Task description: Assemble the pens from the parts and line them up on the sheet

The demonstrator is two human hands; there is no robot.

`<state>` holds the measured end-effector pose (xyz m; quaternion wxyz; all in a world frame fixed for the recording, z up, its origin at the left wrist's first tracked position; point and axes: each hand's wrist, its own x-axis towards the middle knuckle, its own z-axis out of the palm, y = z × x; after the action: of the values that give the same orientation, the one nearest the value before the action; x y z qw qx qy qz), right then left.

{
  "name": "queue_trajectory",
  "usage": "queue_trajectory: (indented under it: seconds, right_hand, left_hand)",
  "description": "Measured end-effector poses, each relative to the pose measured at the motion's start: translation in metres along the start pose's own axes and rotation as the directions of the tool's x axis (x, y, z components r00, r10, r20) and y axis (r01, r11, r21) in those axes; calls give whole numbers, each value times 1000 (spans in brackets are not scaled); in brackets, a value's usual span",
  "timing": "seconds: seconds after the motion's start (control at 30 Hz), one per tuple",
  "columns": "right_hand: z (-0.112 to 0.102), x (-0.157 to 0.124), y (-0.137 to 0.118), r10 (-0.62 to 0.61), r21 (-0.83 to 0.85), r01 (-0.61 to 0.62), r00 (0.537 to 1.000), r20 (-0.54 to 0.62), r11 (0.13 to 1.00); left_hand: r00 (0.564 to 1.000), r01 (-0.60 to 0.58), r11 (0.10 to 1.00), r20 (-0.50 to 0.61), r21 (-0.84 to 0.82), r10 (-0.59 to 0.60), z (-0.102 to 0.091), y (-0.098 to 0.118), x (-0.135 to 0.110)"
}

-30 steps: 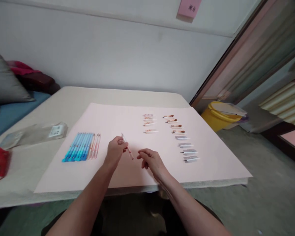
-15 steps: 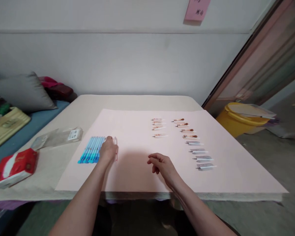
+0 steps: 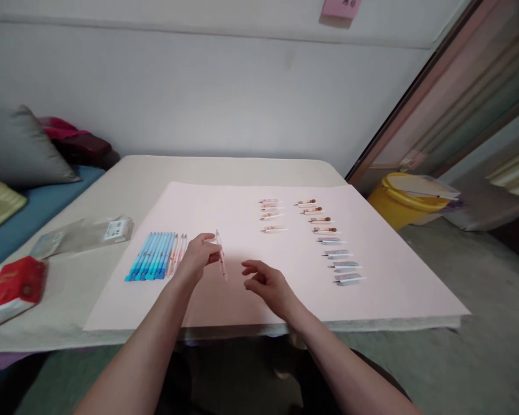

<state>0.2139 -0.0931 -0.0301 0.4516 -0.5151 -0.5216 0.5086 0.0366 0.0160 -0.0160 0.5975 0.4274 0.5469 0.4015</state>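
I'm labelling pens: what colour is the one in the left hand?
The pen in the left hand looks whitish with reddish-pink marks; the head view shows it.

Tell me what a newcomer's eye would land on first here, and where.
Probably the row of bright blue pens at the left of the pale pink sheet. Next, perhaps, the left hand holding a slim pale pen, then the yellow bucket beyond the sheet's right edge.
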Motion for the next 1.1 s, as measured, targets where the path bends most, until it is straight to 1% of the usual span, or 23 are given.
queue_trajectory:
  seconds: [0.07, 0.13, 0.2, 0.27, 0.53, 0.7, 0.83, 0.9, 0.93, 1.0, 1.03, 1.07, 1.1]
  right_hand:
    - [3, -2, 2, -75, -16, 76, 995, 63, 997]
    - [5, -2, 4, -130, -47, 135, 985, 110, 990]
    - [6, -2, 5, -171, -88, 183, 977, 128, 979]
    - [7, -1, 6, -194, -117, 208, 974, 118, 971]
    - [9, -3, 4, -190, -119, 195, 981, 47, 974]
    - [9, -3, 2, -196, -145, 203, 978, 67, 968]
    - [9, -3, 1, -187, -175, 199, 979, 85, 964]
    - [9, -3, 2, -173, -198, 187, 981, 88, 962]
    - [8, -3, 2, -167, -210, 181, 982, 84, 961]
    - [8, -3, 2, -159, -229, 170, 985, 67, 958]
    - [8, -3, 3, -157, -237, 166, 986, 56, 957]
    - [8, -3, 3, -155, -243, 161, 987, 45, 956]
    - [8, -2, 3, -154, -250, 158, 987, 37, 955]
  left_hand:
    - [995, 51, 996, 88, -76, -45, 9, 0, -6]
    - [984, 95, 989, 158, -113, -77, 15, -1, -11]
    - [976, 116, 985, 199, -131, -89, 19, -3, -13]
    - [971, 117, 983, 223, -139, -84, 22, -4, -15]
    - [966, 63, 989, 258, -133, -27, 26, -3, -23]
    - [967, 42, 992, 255, -117, -11, 26, 1, -25]
    - [969, 15, 996, 249, -89, 8, 25, 0, -23]
    - [977, -23, 999, 211, -34, 30, 21, -3, -18]
    - [983, -50, 999, 176, 21, 45, 19, -4, -14]
    - [993, -104, 971, 82, 213, 89, 11, -7, -4]
    - [993, -118, 928, 34, 353, 114, 6, -8, 2]
    - [990, -117, 857, -8, 502, 140, 1, -9, 8]
    - [986, -94, 766, -47, 636, 161, -4, -9, 13]
